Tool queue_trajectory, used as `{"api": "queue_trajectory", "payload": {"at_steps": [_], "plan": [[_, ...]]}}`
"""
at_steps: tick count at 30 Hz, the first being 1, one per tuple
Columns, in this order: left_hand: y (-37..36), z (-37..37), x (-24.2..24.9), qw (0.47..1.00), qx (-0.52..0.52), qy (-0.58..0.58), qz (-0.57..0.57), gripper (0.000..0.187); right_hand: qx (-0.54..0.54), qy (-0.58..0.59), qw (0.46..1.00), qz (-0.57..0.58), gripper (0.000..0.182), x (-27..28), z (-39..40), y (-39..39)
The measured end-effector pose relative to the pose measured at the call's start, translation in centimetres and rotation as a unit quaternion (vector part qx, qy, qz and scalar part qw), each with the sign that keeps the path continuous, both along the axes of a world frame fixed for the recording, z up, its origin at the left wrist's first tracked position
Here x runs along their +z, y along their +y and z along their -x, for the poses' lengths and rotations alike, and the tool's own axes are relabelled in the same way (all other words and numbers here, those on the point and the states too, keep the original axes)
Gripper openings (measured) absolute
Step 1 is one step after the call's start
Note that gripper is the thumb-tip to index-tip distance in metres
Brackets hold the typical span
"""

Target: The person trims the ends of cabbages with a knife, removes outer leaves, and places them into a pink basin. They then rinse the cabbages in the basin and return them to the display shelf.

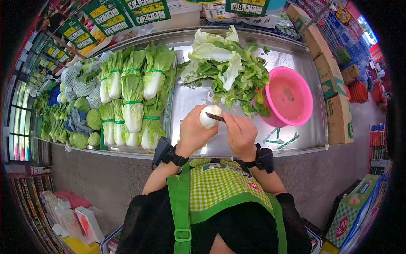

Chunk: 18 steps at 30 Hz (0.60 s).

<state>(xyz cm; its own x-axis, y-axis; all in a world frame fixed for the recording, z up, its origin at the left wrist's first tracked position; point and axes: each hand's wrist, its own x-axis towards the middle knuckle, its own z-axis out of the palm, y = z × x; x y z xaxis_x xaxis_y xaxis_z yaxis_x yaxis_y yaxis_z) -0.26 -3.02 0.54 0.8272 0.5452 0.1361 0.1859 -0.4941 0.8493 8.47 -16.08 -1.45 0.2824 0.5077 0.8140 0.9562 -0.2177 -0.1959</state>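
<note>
My left hand (195,129) is wrapped round a white cabbage base (209,120), with its cut end facing up. In my right hand (241,133) is a small dark knife (215,116), its blade lying against the top of the white base. Both hands are close together over the front part of the metal counter (186,99). Behind them lies a heap of loose green leaves (230,72). A pink basin (292,97) holding cloudy liquid stands right of the heap. Cut green ties (289,142) lie in front of the basin.
Rows of banded cabbages (133,116) fill the counter to the left, with netted vegetables (82,86) and round green cabbages (94,120) beyond. Cardboard boxes (338,118) line the right side. Price signs (148,10) hang at the back. The counter's front edge (306,149) is near my wrists.
</note>
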Motion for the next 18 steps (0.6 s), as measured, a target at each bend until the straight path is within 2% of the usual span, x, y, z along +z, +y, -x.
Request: {"api": "queue_trajectory", "payload": {"at_steps": [5, 6, 7, 8, 10, 11, 13, 14, 16, 18], "plan": [[-0.1, 0.1, 0.0, 0.999, -0.009, 0.034, -0.001, 0.044, -0.010, 0.018, 1.000, 0.005, 0.032, -0.7, -0.1, -0.1], [-0.1, 0.1, -0.1, 0.999, -0.015, 0.027, -0.010, 0.043, -0.050, 0.038, 0.996, 0.058, 0.030, -1.6, -0.3, -0.1], [-0.1, 0.3, -0.2, 0.999, -0.018, 0.029, -0.009, 0.043, -0.091, 0.061, 0.988, 0.112, 0.028, -2.8, -0.3, -0.3], [-0.3, 0.6, -0.4, 0.999, -0.028, 0.034, -0.008, 0.044, -0.094, 0.064, 0.987, 0.113, 0.028, -5.7, -1.2, -1.1], [0.0, 0.9, 0.0, 0.998, -0.064, -0.004, -0.009, 0.044, -0.155, 0.200, 0.942, 0.218, 0.026, -11.7, -4.8, -2.5], [0.2, 1.0, -0.2, 0.997, -0.057, -0.008, -0.043, 0.045, -0.132, 0.227, 0.945, 0.197, 0.026, -11.6, -5.0, -2.8], [0.5, 0.7, -0.3, 0.999, -0.033, 0.032, -0.018, 0.045, -0.104, 0.189, 0.968, 0.125, 0.025, -9.1, -4.0, -2.5], [0.4, 0.9, -0.5, 0.999, -0.035, 0.037, -0.014, 0.045, -0.105, 0.194, 0.967, 0.129, 0.025, -6.8, -2.8, -2.2], [0.6, 0.1, -0.4, 0.999, -0.023, 0.031, -0.016, 0.044, -0.041, 0.157, 0.986, 0.042, 0.027, -1.8, -1.3, -0.9], [0.3, 0.0, 0.1, 0.999, -0.015, 0.044, -0.005, 0.041, -0.008, 0.132, 0.991, 0.012, 0.028, -0.3, -0.1, -0.4]]}}
